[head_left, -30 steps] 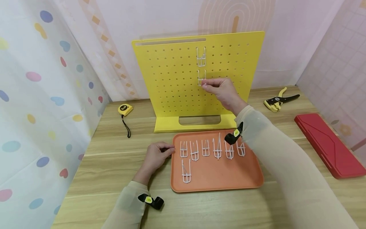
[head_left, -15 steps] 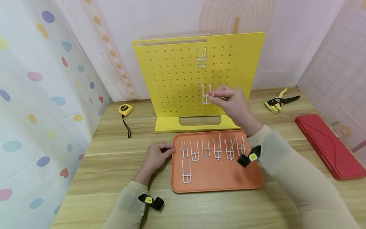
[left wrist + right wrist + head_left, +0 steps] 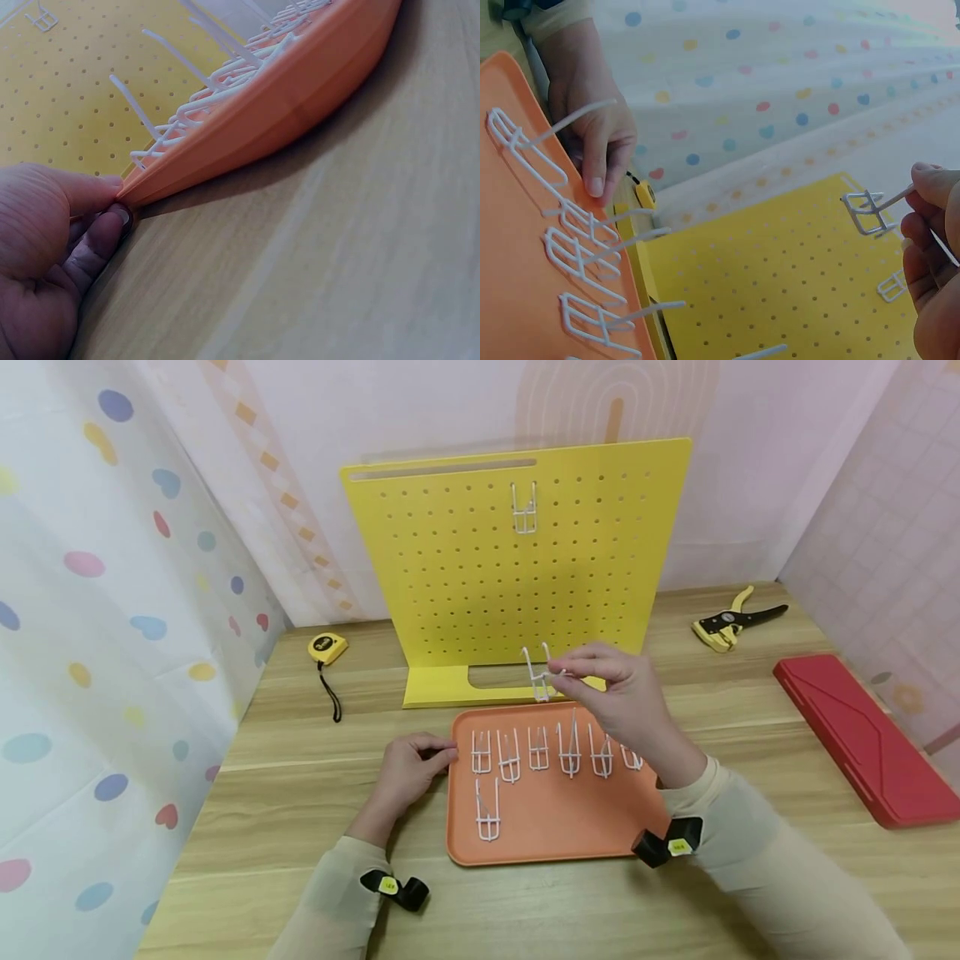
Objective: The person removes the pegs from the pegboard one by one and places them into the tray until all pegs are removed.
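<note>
My right hand [image 3: 622, 697] pinches a white wire pegboard hook [image 3: 541, 676] by its prong, between thumb and fingers. That hook is held in front of the yellow pegboard's base, over the far edge of the orange tray [image 3: 562, 831]. My left hand [image 3: 407, 772] grips the tray's left rim, with the thumb [image 3: 94, 193] on top and a finger below. Several similar white hooks lie in the tray, most in a row along its far side and one hook [image 3: 487, 818] nearer the front. Another hook [image 3: 525, 512] hangs high on the upright pegboard [image 3: 450, 602].
On the wood table left of the board lies a yellow tape measure [image 3: 327, 648] with a black strap. To the right are yellow-and-black wire strippers [image 3: 731, 622] and a red case [image 3: 862, 739]. Patterned curtains [image 3: 135, 568] stand behind and beside the table.
My right hand has drawn the lower hook off the pegboard and brought it down and towards me, close over the tray. The left hand stays at the tray's rim.
</note>
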### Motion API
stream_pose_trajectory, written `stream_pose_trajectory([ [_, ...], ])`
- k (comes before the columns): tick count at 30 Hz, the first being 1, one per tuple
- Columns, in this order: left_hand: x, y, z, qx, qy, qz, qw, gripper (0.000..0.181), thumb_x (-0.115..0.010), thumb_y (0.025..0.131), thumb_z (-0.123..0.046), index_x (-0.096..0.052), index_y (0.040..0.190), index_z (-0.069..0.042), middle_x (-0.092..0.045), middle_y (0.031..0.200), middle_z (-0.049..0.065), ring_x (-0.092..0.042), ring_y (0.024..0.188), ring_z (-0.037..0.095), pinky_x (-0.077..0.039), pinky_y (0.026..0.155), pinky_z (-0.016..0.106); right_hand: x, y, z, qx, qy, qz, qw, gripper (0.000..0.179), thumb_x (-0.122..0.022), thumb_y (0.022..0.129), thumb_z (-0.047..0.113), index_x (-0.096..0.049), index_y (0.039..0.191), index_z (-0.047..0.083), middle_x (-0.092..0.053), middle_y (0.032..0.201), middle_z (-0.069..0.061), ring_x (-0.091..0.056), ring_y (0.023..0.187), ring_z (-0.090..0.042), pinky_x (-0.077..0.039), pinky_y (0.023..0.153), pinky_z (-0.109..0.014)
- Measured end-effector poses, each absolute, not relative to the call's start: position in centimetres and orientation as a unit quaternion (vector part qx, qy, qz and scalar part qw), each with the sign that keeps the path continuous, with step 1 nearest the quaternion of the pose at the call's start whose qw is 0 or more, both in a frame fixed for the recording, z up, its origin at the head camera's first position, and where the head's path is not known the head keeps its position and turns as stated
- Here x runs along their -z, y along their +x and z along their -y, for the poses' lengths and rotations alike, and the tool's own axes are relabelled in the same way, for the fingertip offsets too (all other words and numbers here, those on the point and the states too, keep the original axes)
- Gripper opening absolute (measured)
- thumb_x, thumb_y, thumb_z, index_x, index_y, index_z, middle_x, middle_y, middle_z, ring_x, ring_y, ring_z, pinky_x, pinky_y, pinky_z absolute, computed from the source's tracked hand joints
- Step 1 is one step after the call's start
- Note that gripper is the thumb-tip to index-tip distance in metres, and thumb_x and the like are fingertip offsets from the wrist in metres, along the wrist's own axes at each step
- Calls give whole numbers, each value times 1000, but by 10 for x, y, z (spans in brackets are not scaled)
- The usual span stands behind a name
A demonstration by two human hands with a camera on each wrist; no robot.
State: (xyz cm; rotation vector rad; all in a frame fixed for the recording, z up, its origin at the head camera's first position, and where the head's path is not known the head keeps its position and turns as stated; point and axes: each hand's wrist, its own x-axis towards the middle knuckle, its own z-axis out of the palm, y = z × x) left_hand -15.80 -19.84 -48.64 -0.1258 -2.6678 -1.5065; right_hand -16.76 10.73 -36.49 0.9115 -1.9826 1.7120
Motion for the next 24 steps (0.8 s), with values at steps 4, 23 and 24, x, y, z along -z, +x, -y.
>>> stream_pose_trajectory([
  [4, 486, -158, 199, 490, -41, 870, 35, 7, -75, 84, -12, -77, 90, -10, -72, 90, 2, -64, 88, 16, -53, 74, 28, 372, -157, -106, -609, 321, 702, 181, 20, -74, 79, -8, -75, 98, -1, -71, 95, -6, -65, 90, -15, -54, 65, -23],
  [23, 484, -157, 197, 495, -36, 868, 32, 7, -74, 85, -11, -77, 91, -9, -72, 89, 3, -65, 84, 16, -55, 67, 26, 429, -134, -103, -569, 334, 750, 38, 18, -74, 83, 1, -74, 101, -1, -73, 96, -9, -65, 81, -13, -51, 60, -29],
  [24, 484, -157, 197, 493, -36, 869, 34, 7, -75, 85, -11, -77, 91, -9, -72, 89, 3, -65, 84, 16, -55, 67, 26, 432, -134, -104, -567, 327, 756, 22, 18, -74, 83, 4, -75, 101, 1, -73, 97, -8, -65, 86, -13, -51, 62, -29],
])
